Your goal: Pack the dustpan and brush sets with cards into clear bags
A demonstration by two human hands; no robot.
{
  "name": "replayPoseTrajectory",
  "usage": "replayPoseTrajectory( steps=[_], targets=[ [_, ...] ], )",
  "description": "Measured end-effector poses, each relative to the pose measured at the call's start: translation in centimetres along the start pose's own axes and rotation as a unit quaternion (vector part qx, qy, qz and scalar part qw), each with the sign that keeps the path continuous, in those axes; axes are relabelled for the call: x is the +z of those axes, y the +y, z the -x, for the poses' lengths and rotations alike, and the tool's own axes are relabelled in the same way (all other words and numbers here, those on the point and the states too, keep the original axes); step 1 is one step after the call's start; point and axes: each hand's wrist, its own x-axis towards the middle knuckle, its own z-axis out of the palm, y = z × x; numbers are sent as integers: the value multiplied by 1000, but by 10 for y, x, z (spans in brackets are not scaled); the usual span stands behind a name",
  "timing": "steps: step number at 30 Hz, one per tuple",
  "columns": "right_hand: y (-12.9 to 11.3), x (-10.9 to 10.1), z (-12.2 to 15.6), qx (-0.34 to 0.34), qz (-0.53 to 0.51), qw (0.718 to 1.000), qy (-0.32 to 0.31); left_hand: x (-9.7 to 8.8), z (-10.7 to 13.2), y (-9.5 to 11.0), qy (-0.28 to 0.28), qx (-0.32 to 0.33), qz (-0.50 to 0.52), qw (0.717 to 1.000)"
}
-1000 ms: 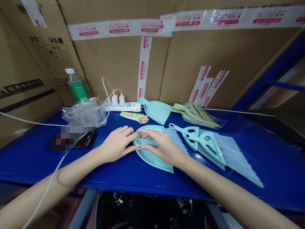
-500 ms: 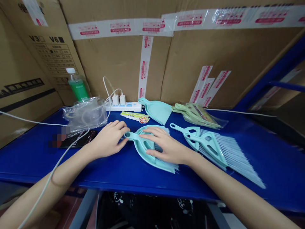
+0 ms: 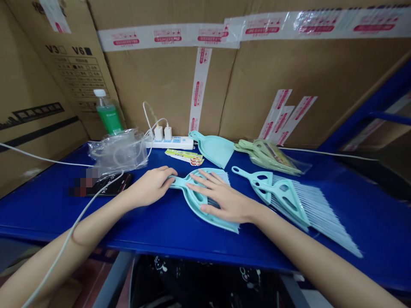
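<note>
Find the dustpan [image 3: 197, 211] mid-table [image 3: 144, 231], near the front edge, with the brush [image 3: 201, 199] laid flat inside it. At left, pinching the handle [image 3: 176, 182] near its end with the left hand [image 3: 154, 186], fingers curled, contact partly hidden. Farther right, pressing or resting on the brush with the right hand [image 3: 226, 201], palm down, fingers splayed, gripping nothing. Expect light, stiff, slightly slippery plastic, unlikely to break; expect bristles that bend easily. Best lifted by the handle, with a flat palm steadying the brush.

Across the back, left to right, note the rounded bottle [image 3: 109, 117], clear above green; the crinkled, see-through bag [image 3: 123, 149]; the hard white strip [image 3: 173, 143]; the thin, printed sachets [image 3: 184, 155]; the smooth, fan-shaped spare pan [image 3: 216, 149]; then the green packed set [image 3: 266, 156] in glossy film. Last, right of the right hand, see spare brushes [image 3: 289, 201] overlapping, with pierced triangular plates and long, straight, pale bristles.
</note>
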Motion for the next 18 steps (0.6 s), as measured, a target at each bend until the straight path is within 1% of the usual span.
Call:
replayPoseTrajectory(
  steps=[3,6,8,11,13,14,16,18],
  targets=[
    [-1,2,-1,-6,6,1000,2,4,-4,-4,-5,-6,83,997],
    [0,4,-1,-11,10,1000,8,9,-9,-6,-28,-16,207,978],
    [0,4,0,-11,9,1000,11,13,-12,-7,-42,-40,310,949],
    [1,4,1,-9,11,1000,11,21,-17,-10,-62,-79,462,881],
    [1,4,1,-10,18,1000,9,26,-19,-12,-79,-95,530,839],
    [1,5,2,-10,20,1000,6,27,-19,-13,-87,-100,551,824],
    [1,5,2,-12,23,1000,1,29,-18,-14,-102,-106,570,808],
    [1,5,2,-14,21,1000,-2,29,-17,-15,-110,-101,569,808]
  ],
)
